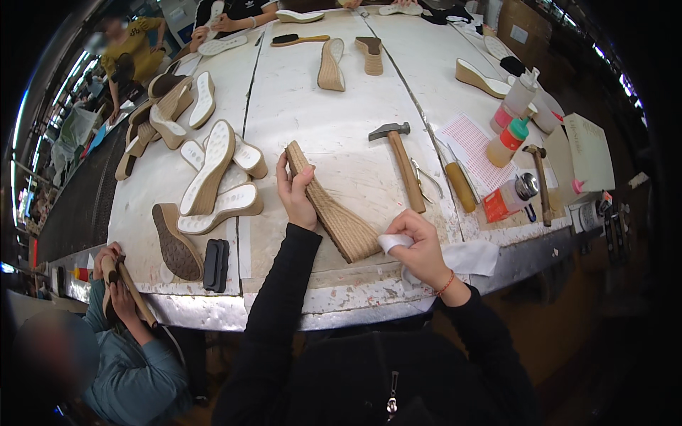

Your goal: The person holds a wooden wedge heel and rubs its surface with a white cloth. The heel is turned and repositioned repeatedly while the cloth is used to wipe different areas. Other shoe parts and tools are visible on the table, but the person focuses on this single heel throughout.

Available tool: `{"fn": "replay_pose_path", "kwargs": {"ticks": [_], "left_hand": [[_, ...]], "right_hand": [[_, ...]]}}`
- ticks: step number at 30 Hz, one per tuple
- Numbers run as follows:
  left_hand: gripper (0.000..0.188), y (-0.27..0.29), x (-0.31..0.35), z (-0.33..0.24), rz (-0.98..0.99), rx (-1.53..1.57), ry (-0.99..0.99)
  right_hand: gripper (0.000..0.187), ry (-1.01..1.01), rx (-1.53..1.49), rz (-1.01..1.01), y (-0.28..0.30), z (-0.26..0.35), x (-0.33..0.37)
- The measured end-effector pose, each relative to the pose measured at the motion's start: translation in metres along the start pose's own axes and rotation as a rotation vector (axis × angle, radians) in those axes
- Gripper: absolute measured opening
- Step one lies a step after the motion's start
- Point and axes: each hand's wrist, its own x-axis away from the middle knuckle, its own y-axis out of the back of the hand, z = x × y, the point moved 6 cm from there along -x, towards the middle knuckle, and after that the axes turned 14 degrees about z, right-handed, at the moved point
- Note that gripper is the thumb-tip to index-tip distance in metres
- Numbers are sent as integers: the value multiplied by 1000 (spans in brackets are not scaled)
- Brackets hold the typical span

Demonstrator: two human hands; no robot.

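Note:
My left hand [297,193] is closed around the toe end of a wedge shoe sole [334,213] with ribbed, rope-like tan sides. The sole is tipped on its side, its thick heel end low and toward me. Close to that heel, my right hand [420,248] pinches a white cloth [472,258], whose wrapped end is at the fingertips and whose loose part trails over the table behind the wrist. Whether the cloth touches the sole I cannot tell. A hammer [406,167] with a wooden handle lies just beyond my right hand, beside pincers [426,179].
Several wedge soles [213,167] are piled at the left, near a black brush-like block [216,265]. Bottles [508,142], a second hammer [541,184], a yellow-handled tool [460,186] and a printed sheet [477,150] lie at right. A co-worker [135,369] handles a sole at lower left; others work opposite.

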Motion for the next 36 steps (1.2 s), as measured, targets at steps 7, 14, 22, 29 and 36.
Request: {"fn": "replay_pose_path", "kwargs": {"ticks": [7,14,22,29,36], "left_hand": [[63,0,1,-2,3,-122,-100],[67,-2,1,-7,22,-124,-86],[68,-2,1,-5,40,-128,-86],[67,3,-2,-1,28,-114,-69],[68,3,-3,-1,18,-88,-39]], "right_hand": [[13,48,258,-59,-11,16,-10],[15,57,269,-48,-8,13,-8],[15,49,279,-31,-6,15,-9],[15,38,308,-18,-7,11,-7],[17,93,287,-13,-11,15,-20]]}}
